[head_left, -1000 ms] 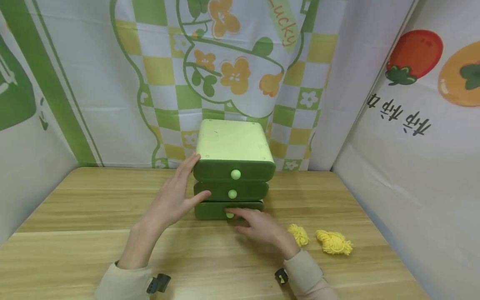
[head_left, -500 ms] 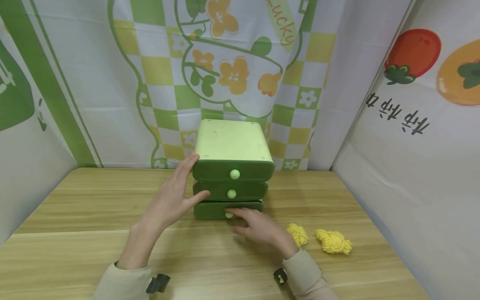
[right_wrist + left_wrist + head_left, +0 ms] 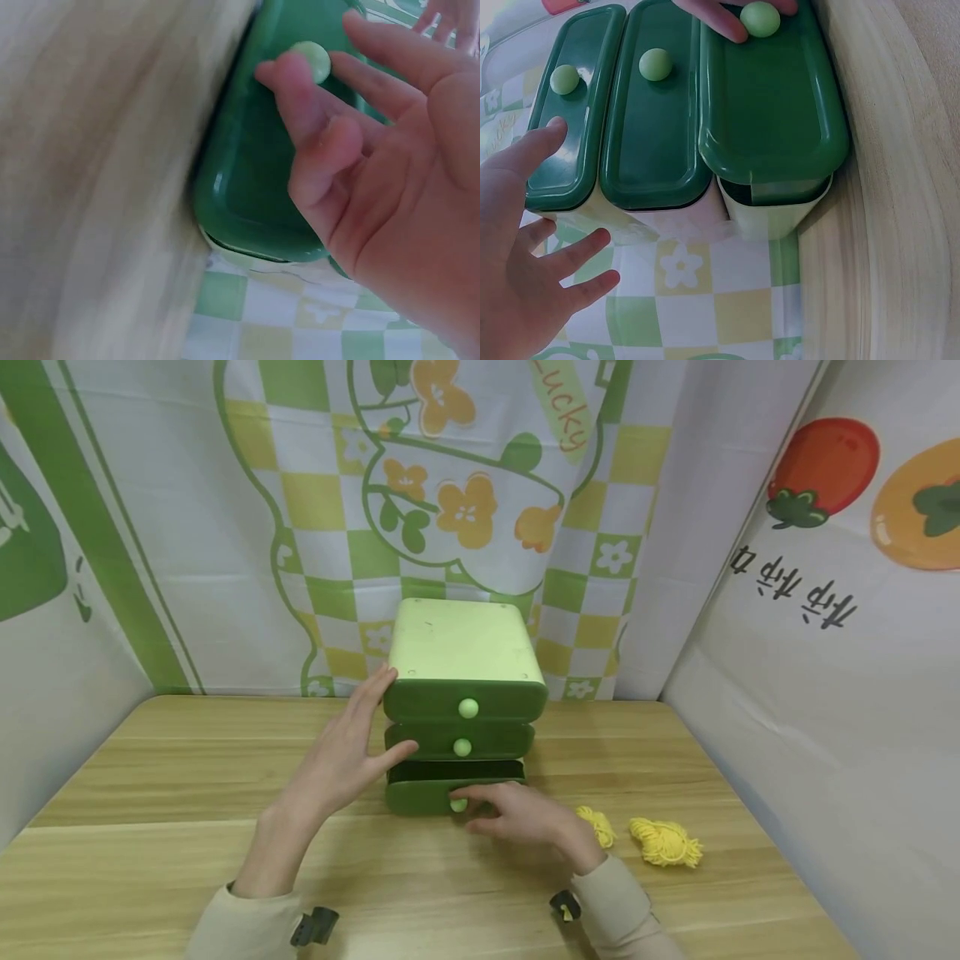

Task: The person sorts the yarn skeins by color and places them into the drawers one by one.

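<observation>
A small light-green cabinet (image 3: 465, 643) with three dark-green drawers stands on the wooden table. Its bottom drawer (image 3: 416, 798) is pulled partway out, and a dark gap shows behind the front. My right hand (image 3: 521, 814) pinches the round pale knob (image 3: 315, 61) of that drawer between its fingers. Against the cabinet's left side, my left hand (image 3: 333, 760) rests with fingers extended, its thumb near the middle drawer (image 3: 438, 742). The top drawer (image 3: 420, 702) and the middle one are closed. What lies inside the bottom drawer cannot be seen.
Two bundles of yellow yarn lie to the right of my right hand: the outer bundle (image 3: 666, 842) is in full view, the inner bundle (image 3: 597, 827) partly behind the wrist. A patterned curtain (image 3: 330, 527) hangs behind the cabinet. White printed sheets flank the table (image 3: 150, 827).
The bottom drawer has slid out toward me, and my right hand has moved slightly nearer with its knob. My left hand stays at the cabinet's side.
</observation>
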Demonstrator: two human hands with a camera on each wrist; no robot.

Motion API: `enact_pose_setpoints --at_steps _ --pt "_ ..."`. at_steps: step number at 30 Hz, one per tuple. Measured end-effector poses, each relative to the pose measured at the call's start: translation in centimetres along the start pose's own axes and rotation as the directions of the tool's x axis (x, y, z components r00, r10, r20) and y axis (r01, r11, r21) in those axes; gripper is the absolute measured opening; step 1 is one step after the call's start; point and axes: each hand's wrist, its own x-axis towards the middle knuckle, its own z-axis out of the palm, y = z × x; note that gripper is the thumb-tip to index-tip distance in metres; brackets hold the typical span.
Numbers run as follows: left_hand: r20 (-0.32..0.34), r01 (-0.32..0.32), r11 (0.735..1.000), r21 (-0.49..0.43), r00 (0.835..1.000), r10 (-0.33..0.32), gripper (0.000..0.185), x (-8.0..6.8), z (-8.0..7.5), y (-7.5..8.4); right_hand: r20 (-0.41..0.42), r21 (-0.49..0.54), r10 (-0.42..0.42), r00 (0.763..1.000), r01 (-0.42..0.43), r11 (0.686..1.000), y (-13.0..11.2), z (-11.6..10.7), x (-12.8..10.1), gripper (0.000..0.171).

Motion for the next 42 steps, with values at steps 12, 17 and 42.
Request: enact_pose_setpoints --at_steps 12,17,42 --pt "-0.003 0.005 1.0 -0.007 1.0 -0.005 0.095 -0.1 0.0 0.0 0.159 0.079 0.014 0.987 -0.027 0.997 -1.2 -0.8 -1.0 0.049" --pt "-0.003 0.002 1.0 -0.008 1.0 -0.002 0.096 0.0 0.0 0.1 0.231 0.155 0.061 0.971 -0.098 0.983 -1.9 -1.1 -1.4 0.05" --pt "-0.013 -0.015 1.0 -0.003 1.0 0.015 0.095 0.0 0.0 -0.1 0.289 -0.033 0.092 0.953 -0.086 0.996 -3.7 -1.8 -2.3 0.056"
